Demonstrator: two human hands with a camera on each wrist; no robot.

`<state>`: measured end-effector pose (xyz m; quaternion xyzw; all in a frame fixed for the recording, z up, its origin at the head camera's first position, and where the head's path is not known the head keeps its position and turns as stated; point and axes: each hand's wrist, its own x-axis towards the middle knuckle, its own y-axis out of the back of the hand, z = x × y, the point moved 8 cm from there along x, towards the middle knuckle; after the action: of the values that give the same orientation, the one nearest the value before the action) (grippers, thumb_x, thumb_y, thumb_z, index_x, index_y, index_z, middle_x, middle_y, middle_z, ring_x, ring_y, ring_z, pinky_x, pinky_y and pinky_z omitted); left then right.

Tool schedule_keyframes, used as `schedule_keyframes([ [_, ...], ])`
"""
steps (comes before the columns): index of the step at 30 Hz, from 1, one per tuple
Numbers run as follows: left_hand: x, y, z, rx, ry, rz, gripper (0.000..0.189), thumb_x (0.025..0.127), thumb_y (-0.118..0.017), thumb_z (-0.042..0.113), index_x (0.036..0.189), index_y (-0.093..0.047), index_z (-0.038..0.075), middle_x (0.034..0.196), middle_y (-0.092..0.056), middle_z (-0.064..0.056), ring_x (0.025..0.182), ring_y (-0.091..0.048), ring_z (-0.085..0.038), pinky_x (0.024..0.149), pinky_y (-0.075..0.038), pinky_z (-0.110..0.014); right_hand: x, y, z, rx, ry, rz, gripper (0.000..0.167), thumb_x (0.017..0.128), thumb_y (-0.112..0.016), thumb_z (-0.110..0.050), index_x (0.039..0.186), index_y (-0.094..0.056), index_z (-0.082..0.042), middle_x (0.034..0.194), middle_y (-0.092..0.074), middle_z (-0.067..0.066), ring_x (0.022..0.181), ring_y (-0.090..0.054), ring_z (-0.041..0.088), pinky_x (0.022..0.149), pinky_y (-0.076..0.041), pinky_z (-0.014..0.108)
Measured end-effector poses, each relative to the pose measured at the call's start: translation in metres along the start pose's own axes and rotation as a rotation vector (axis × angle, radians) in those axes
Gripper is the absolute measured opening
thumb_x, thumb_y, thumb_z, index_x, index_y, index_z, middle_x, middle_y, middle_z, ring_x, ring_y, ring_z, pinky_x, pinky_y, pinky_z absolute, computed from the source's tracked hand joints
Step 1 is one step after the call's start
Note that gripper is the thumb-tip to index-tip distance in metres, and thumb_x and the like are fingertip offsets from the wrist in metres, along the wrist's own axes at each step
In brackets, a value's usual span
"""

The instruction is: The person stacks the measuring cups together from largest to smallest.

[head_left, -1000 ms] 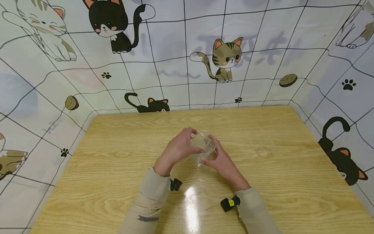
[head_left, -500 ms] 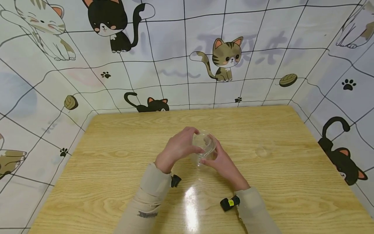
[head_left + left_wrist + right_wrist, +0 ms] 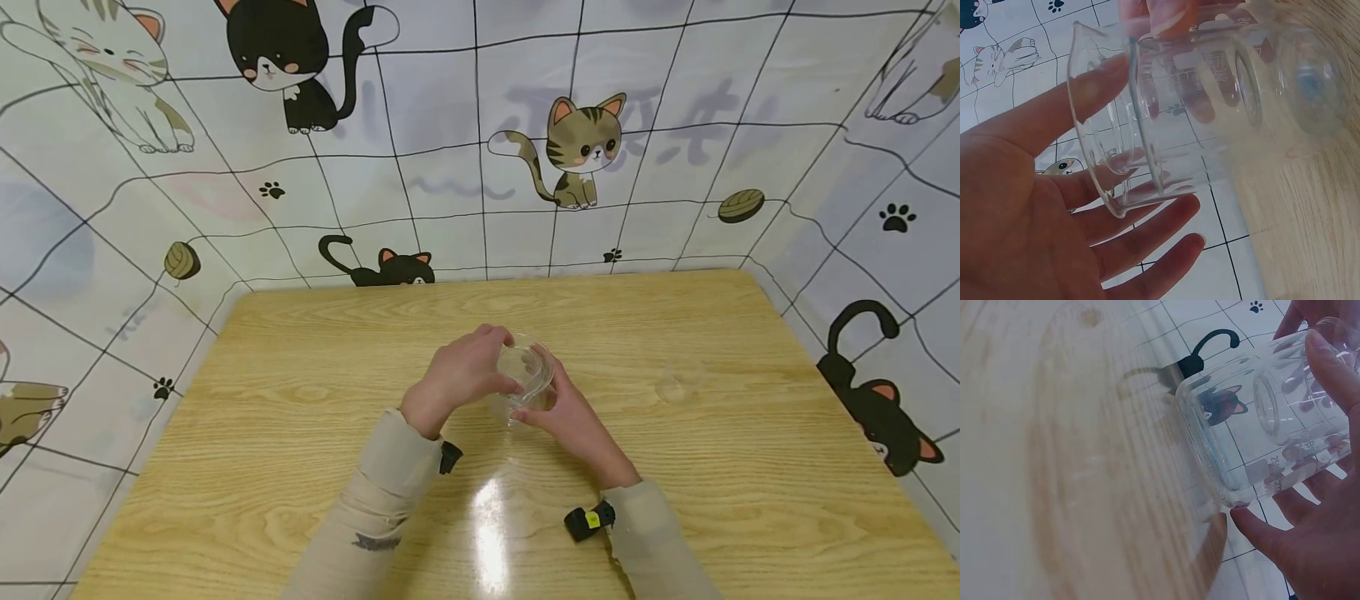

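From the head, the left hand point(image 3: 465, 372) and the right hand point(image 3: 573, 422) hold a stack of clear beakers point(image 3: 525, 367) near the middle of the wood surface point(image 3: 315, 467). A clear round thing point(image 3: 675, 388) sits on the surface, off to the right. Behind is a white wall point(image 3: 442, 229) with cats on it.

From the left wrist, the inner beaker point(image 3: 1102, 139) sits partway in the outer beaker point(image 3: 1238, 465), and its rim pokes out. The left hand's grip is on the inner beaker, near that rim.

From the right wrist, the right hand's grip goes around the outer beaker. I can't tell if its bottom touches the surface.
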<state>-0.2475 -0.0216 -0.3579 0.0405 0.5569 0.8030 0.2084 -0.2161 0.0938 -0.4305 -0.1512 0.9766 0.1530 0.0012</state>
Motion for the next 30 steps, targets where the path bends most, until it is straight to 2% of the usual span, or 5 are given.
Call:
schedule_keyframes([
  [10,0.0053,-0.0014,0.0029,0.077,0.002,-0.054,0.063,0.066,-0.075,0.044,0.116,-0.048,0.015,0.104,-0.051,0.003,0.078,-0.053,-0.013,0.063,-0.045,-0.034,-0.0007,0.0007,0.0007,-0.009,-0.002,-0.008,0.092,0.073,-0.074,-0.026,0.14,-0.012,-0.039,0.145,-0.021,0.004,0.129,-0.022,0.031,0.098,-0.024,0.053],
  [15,0.0064,-0.0019,0.005,0.11,0.003,-0.08,0.062,0.067,-0.075,0.043,0.116,-0.048,0.015,0.102,-0.051,0.002,0.077,-0.053,-0.013,0.064,-0.044,-0.035,-0.0007,0.0012,0.0,-0.027,0.004,-0.003,0.091,0.073,-0.074,-0.027,0.141,-0.013,-0.037,0.145,-0.022,0.004,0.13,-0.022,0.03,0.099,-0.022,0.053],
  [18,0.0067,-0.0024,0.0055,0.125,0.004,-0.096,0.063,0.068,-0.074,0.044,0.117,-0.048,0.016,0.104,-0.051,0.002,0.078,-0.053,-0.014,0.066,-0.045,-0.037,0.0,0.001,0.002,-0.027,0.006,-0.004,0.092,0.073,-0.074,-0.028,0.142,-0.012,-0.035,0.145,-0.022,0.005,0.13,-0.023,0.03,0.099,-0.023,0.053],
  [22,0.0061,-0.0016,0.0064,0.143,0.004,-0.112,0.063,0.069,-0.073,0.045,0.12,-0.047,0.018,0.108,-0.051,0.002,0.081,-0.054,-0.014,0.069,-0.045,-0.038,0.0006,0.0009,0.0037,-0.023,0.005,-0.007,0.092,0.073,-0.074,-0.028,0.141,-0.012,-0.038,0.144,-0.023,0.005,0.129,-0.024,0.029,0.098,-0.023,0.053],
  [30,0.0047,0.0007,0.0082,0.175,-0.012,-0.14,0.063,0.07,-0.071,0.046,0.122,-0.048,0.019,0.114,-0.051,0.001,0.088,-0.055,-0.014,0.072,-0.045,-0.039,-0.0021,0.0006,-0.0033,-0.027,0.019,-0.004,0.092,0.073,-0.074,-0.028,0.14,-0.012,-0.037,0.144,-0.025,0.005,0.129,-0.025,0.03,0.098,-0.024,0.053],
])
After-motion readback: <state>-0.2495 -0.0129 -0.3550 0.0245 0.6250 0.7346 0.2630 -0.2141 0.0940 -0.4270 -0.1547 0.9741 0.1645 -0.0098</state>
